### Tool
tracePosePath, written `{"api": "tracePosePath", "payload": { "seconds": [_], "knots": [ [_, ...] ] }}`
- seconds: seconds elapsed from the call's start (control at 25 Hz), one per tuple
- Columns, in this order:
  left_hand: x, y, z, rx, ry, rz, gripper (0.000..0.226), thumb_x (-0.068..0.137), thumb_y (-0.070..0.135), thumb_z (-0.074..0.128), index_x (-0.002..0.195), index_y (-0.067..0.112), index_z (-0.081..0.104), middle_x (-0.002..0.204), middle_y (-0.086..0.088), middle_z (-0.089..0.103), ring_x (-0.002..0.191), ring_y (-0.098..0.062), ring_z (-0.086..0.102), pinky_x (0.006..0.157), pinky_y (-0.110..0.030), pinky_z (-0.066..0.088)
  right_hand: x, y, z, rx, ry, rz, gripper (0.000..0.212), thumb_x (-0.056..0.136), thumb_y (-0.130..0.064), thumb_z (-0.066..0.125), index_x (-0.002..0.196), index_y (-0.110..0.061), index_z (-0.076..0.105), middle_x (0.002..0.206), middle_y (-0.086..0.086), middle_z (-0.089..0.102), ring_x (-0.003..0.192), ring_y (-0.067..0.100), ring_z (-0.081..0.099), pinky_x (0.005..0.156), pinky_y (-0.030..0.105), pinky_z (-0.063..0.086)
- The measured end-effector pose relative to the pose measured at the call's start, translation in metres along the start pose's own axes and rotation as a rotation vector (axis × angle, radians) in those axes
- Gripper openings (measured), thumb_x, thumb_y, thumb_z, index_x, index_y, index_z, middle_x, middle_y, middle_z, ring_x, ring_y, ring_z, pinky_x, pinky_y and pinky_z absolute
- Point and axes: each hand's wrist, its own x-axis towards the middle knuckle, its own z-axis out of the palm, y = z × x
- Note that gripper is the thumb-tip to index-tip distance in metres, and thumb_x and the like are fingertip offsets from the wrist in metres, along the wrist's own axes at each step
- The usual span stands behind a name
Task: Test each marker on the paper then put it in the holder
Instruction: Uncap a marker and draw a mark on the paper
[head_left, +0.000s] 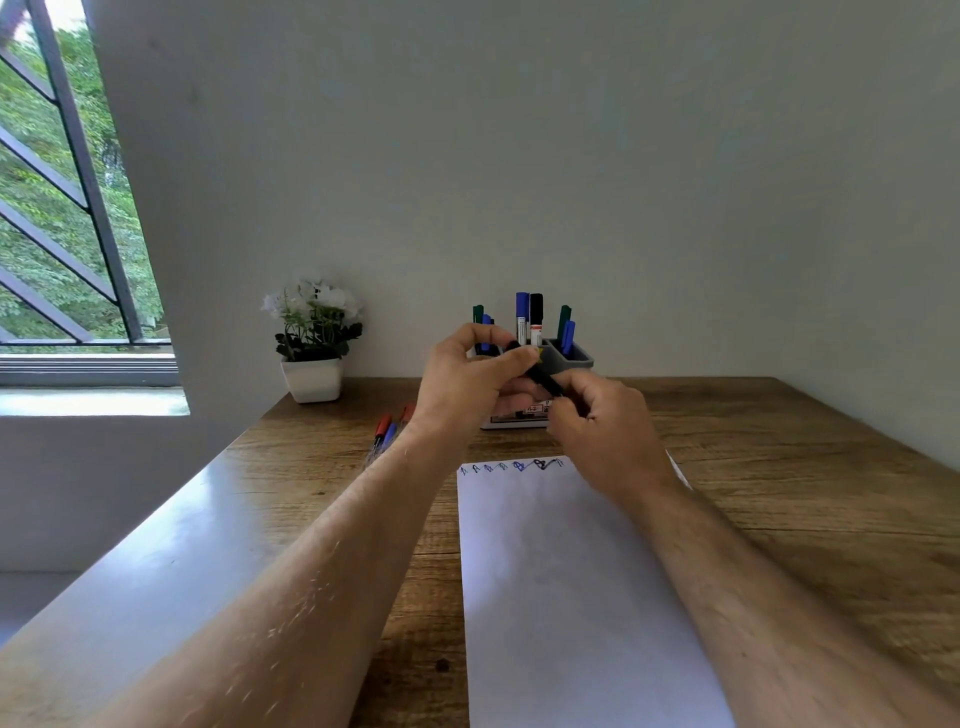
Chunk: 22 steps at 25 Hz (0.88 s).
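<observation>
Both hands hold one black marker (543, 378) in the air in front of the grey holder (574, 359). My left hand (470, 376) pinches its upper end and my right hand (605, 426) grips its lower end. The holder stands at the back of the table with several blue, green and black markers upright in its compartments. A white paper (566, 587) lies on the table below my hands, with a row of small blue and black scribbles (519, 465) along its far edge. Loose red and blue markers (387, 428) lie left of my left wrist.
A white pot with white flowers (314, 343) stands at the back left of the wooden table (810, 499). A plain wall rises right behind the holder. A barred window (67, 208) is at the far left. The table's left edge runs diagonally.
</observation>
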Motion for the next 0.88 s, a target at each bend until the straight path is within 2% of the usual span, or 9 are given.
{"api": "tracePosePath", "payload": {
  "seconds": [0.12,0.2,0.28,0.4,0.52,0.6,0.68,0.76,0.88],
  "knots": [
    [-0.001,-0.003,0.001,-0.025,0.009,-0.047,0.024,0.085,0.014,0.076,0.104,0.006,0.064,0.080,-0.012,0.076,0.065,-0.018,0.073,0.054,-0.023,0.057,-0.001,0.000,0.000,-0.055,-0.006,-0.041,0.022,0.096,-0.025,0.050,0.100,-0.023,0.072,0.060,-0.016,0.059,0.055,-0.006,0.057,0.043,0.008,0.036],
    [-0.001,-0.005,0.001,-0.025,0.007,-0.066,0.023,0.085,0.018,0.076,0.102,0.005,0.069,0.078,-0.010,0.076,0.064,-0.015,0.072,0.055,-0.021,0.057,0.000,0.001,0.000,-0.092,-0.010,-0.059,0.024,0.100,-0.031,0.051,0.104,-0.020,0.072,0.067,-0.018,0.060,0.065,-0.011,0.058,0.049,0.006,0.038],
    [-0.002,-0.006,0.001,-0.017,-0.007,-0.072,0.020,0.085,0.021,0.075,0.099,0.006,0.072,0.078,-0.009,0.076,0.065,-0.014,0.072,0.055,-0.020,0.057,0.001,0.002,0.000,-0.118,-0.007,-0.054,0.028,0.100,-0.035,0.052,0.103,-0.018,0.074,0.070,-0.018,0.061,0.065,-0.007,0.059,0.052,0.005,0.039],
    [-0.002,-0.005,0.000,0.017,0.000,-0.073,0.019,0.086,0.021,0.074,0.098,0.006,0.073,0.077,-0.008,0.076,0.064,-0.013,0.072,0.054,-0.020,0.056,0.001,0.003,-0.001,-0.154,0.004,-0.040,0.034,0.099,-0.041,0.053,0.095,-0.016,0.075,0.067,-0.016,0.062,0.058,-0.003,0.057,0.049,0.006,0.038],
    [-0.001,-0.002,-0.001,-0.006,0.042,-0.090,0.022,0.087,0.021,0.072,0.101,0.004,0.071,0.080,-0.012,0.074,0.062,-0.014,0.070,0.055,-0.022,0.059,0.000,0.000,-0.007,-0.212,0.029,-0.035,0.038,0.095,-0.052,0.050,0.073,-0.024,0.065,0.058,-0.017,0.054,0.050,-0.002,0.051,0.041,0.011,0.033],
    [0.000,0.002,-0.005,-0.106,0.074,-0.094,0.022,0.087,0.017,0.072,0.102,0.001,0.070,0.080,-0.014,0.074,0.061,-0.014,0.069,0.057,-0.022,0.059,0.000,-0.001,-0.008,-0.227,0.050,-0.029,0.037,0.096,-0.053,0.049,0.069,-0.028,0.060,0.055,-0.015,0.054,0.047,0.000,0.051,0.042,0.012,0.028],
    [0.000,0.005,-0.008,-0.278,0.095,-0.106,0.018,0.087,0.008,0.070,0.102,-0.002,0.067,0.084,-0.018,0.074,0.066,-0.017,0.072,0.057,-0.021,0.059,-0.001,-0.001,-0.006,-0.192,0.092,-0.014,0.036,0.098,-0.048,0.048,0.076,-0.024,0.063,0.061,-0.013,0.059,0.051,0.003,0.055,0.042,0.013,0.032],
    [0.000,0.005,-0.011,-0.451,0.069,-0.136,0.016,0.087,-0.001,0.066,0.102,-0.005,0.063,0.091,-0.022,0.074,0.075,-0.021,0.075,0.059,-0.021,0.059,-0.001,-0.004,-0.004,-0.101,0.142,-0.003,0.032,0.101,-0.041,0.047,0.083,-0.022,0.065,0.067,-0.011,0.063,0.065,0.003,0.061,0.043,0.014,0.040],
    [-0.001,0.004,-0.012,-0.544,-0.014,-0.155,0.018,0.093,-0.001,0.056,0.110,-0.005,0.061,0.087,-0.018,0.075,0.077,-0.019,0.074,0.061,-0.021,0.059,-0.002,-0.007,-0.004,0.033,0.176,-0.023,0.027,0.103,-0.031,0.045,0.087,-0.022,0.064,0.071,-0.008,0.066,0.074,0.004,0.063,0.048,0.017,0.048]
  ]
}}
